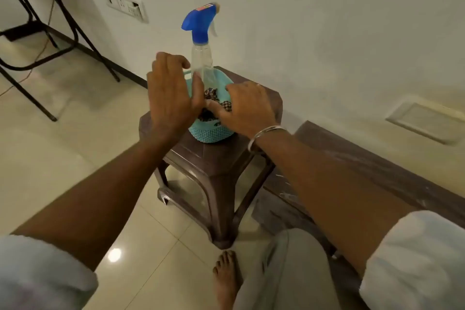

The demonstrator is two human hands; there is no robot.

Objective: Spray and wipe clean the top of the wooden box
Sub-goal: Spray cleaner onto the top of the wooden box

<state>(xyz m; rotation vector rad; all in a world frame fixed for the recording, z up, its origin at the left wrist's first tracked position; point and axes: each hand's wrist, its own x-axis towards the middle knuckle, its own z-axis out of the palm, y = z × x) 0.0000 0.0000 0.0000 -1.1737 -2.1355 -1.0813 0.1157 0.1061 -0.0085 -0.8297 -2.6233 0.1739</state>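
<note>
A person's left hand [173,98] hangs released, fingers spread and loosely bent, with its thumb raised just beside the clear body of a spray bottle [201,33] without closing round it. The right hand [247,108], a metal bangle [266,133] at its wrist, reaches down with bent fingers onto a checkered cloth [210,94]; whether it is actually pinching the cloth cannot be told. Bottle, with its blue trigger head, and cloth both sit in a round teal basket [214,133], the bottle upright at the far side. The basket stands on a brown plastic stool [216,161] on the tiled floor. To the stool's right, along the white wall, lies the long wooden box [364,166], its dark top streaked with pale dust. A bare foot [226,277] shows near the stool's leg, and a black metal table frame [63,15] stands at far left.
</note>
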